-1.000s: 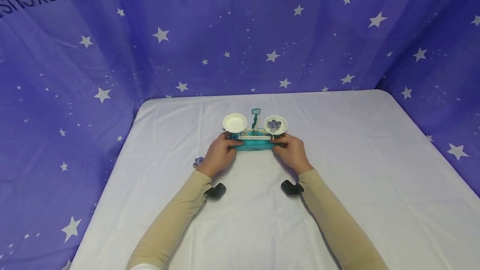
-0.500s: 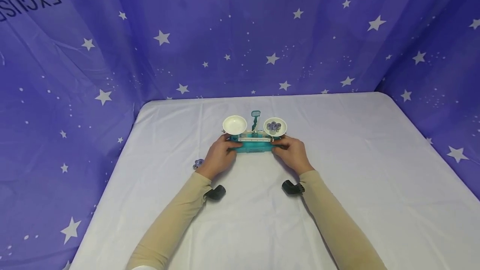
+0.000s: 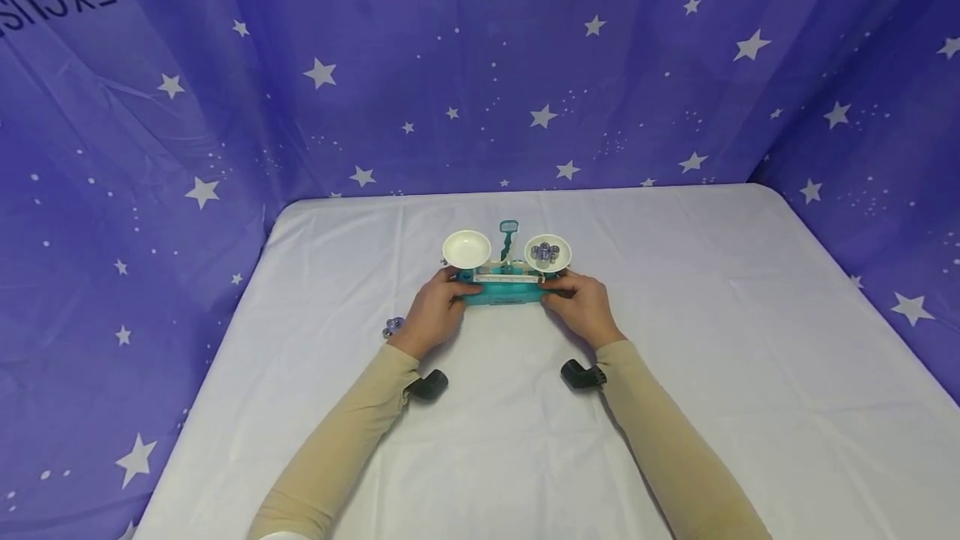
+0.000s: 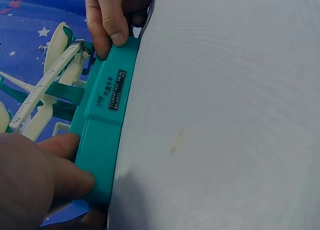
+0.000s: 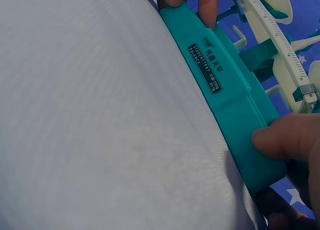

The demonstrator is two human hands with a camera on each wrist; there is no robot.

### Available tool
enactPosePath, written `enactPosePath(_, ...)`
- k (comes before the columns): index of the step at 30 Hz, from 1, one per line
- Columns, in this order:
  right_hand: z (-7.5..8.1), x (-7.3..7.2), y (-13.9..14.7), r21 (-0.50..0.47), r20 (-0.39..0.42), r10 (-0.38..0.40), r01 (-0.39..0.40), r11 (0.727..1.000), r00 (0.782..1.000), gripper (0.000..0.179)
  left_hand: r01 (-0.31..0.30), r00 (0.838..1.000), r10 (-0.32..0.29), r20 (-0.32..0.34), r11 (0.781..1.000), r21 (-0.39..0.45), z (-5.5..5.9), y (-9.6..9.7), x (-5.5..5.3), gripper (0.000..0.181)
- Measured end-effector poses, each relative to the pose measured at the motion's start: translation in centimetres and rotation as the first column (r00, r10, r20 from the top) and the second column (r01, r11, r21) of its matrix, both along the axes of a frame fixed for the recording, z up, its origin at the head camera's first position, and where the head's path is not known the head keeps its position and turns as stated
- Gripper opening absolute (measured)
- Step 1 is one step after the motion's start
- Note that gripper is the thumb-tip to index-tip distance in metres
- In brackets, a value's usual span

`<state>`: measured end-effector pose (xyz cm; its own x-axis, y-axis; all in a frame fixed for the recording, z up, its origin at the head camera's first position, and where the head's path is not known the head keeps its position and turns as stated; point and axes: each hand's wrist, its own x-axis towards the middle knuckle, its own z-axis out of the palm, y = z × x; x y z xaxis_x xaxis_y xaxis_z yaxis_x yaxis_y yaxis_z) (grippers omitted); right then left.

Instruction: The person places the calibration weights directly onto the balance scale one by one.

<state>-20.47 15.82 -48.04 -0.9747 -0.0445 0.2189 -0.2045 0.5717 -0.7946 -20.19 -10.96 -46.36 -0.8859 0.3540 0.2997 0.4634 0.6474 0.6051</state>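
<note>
A teal tray balance [image 3: 504, 294] stands mid-table, with two white pans above its base. Nothing lies in the left pan [image 3: 467, 249]; several small shiny bluish-grey pieces [image 3: 545, 253] sit in the right pan [image 3: 562, 263]. My left hand [image 3: 433, 311] grips the base's left end, its thumb on the front face in the left wrist view. At the other end, my right hand [image 3: 587, 307] grips likewise, thumb [image 5: 270, 142] on the front in the right wrist view. Other fingers are partly hidden behind and under the base [image 4: 105, 145]. A white graduated beam [image 5: 280, 40] runs above it.
More small shiny bluish pieces [image 3: 392, 327] lie on the table beside my left wrist, partly hidden by it. The white cloth-covered table [image 3: 720, 298] extends on both sides. A purple star-patterned curtain [image 3: 480, 65] surrounds its back and sides.
</note>
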Motion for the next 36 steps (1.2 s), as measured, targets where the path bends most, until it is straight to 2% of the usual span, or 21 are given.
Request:
enactPosePath(6, 0.0, -0.1, 0.1, -0.009, -0.012, 0.007, -0.007, 1.000, 1.000, 0.021, 0.004, 1.000, -0.004, -0.002, 1.000, -0.020, 0.2, 0.0, 0.0, 0.039)
enactPosePath(12, 0.0, -0.1, 0.0, -0.008, -0.020, 0.005, -0.005, 1.000, 1.000, 0.021, 0.017, 1.000, -0.015, 0.019, 0.996, -0.091, 1.0, -0.1, 0.1, 0.041)
enactPosePath(16, 0.1, -0.1, 0.0, -0.021, -0.003, 0.003, -0.003, 1.000, 1.000, 0.022, 0.038, 0.999, -0.035, 0.027, 0.991, -0.130, 2.0, -0.6, 0.7, 0.048)
enactPosePath(21, 0.2, 0.1, 0.0, -0.041, 0.034, 0.003, -0.002, 0.999, 0.999, 0.021, 0.046, 0.999, -0.048, -0.012, 0.992, -0.121, 3.4, -2.1, 2.0, 0.049)
enactPosePath(24, 0.2, 0.1, -0.1, -0.036, 0.049, 0.004, -0.002, 0.999, 0.999, 0.021, 0.005, 1.000, -0.008, -0.029, 0.994, -0.105, 4.4, -3.8, 2.8, 0.044)
enactPosePath(28, 0.1, 0.1, -0.1, -0.028, 0.046, 0.003, -0.002, 1.000, 0.999, 0.021, -0.072, 0.997, 0.071, -0.010, 0.991, -0.114, 5.3, -6.5, 3.8, 0.039)
enactPosePath(31, 0.1, 0.0, -0.1, -0.029, 0.036, 0.008, -0.007, 1.000, 0.999, 0.020, -0.123, 0.992, 0.125, 0.003, 0.985, -0.120, 5.3, -8.3, 4.2, 0.036)
enactPosePath(36, 0.1, 0.1, 0.0, -0.033, 0.030, 0.008, -0.007, 0.999, 1.000, 0.020, -0.181, 0.982, 0.185, 0.023, 0.977, -0.110, 4.5, -10.3, 5.0, 0.032)
